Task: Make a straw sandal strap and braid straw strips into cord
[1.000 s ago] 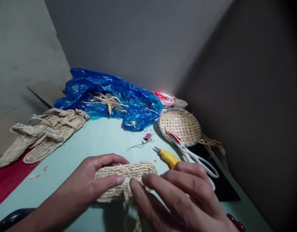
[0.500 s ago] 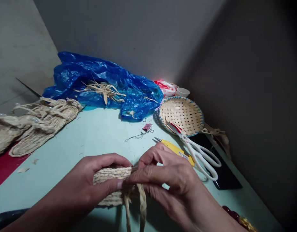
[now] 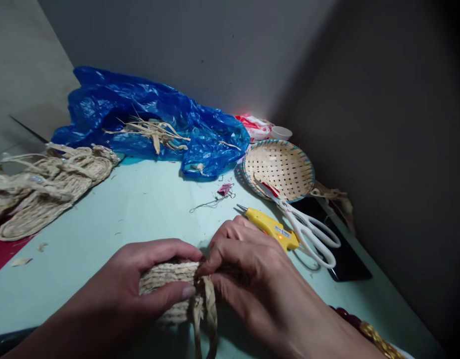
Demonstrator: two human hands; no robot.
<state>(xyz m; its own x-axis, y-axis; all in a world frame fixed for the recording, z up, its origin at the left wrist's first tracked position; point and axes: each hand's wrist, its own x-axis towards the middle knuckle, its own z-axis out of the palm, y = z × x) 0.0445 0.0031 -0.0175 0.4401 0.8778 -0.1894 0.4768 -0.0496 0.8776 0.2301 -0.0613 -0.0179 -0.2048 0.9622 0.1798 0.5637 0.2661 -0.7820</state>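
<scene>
A coiled piece of braided straw (image 3: 169,275), pale and ridged in rows, is held near the table's front. My left hand (image 3: 140,279) wraps round its left side, thumb across the front and fingers behind. At its right end my right hand (image 3: 248,279) is closed, thumb and fingers pinching the edge beside a loose braided strand (image 3: 211,304). That strand and a thinner strip hang down below the piece. Exactly what the right fingertips grip is partly hidden by the hand.
Straw sandals (image 3: 61,189) lie at left. A crumpled blue plastic bag (image 3: 147,99) with straw strips (image 3: 158,133) is at the back. To the right are a woven basket (image 3: 285,167), white-handled scissors (image 3: 308,234), a yellow glue gun (image 3: 270,227) and a black phone (image 3: 351,262).
My right hand has curled tighter and shifted slightly left along the straw piece's edge. The left hand keeps its hold. The camera view has shifted a little.
</scene>
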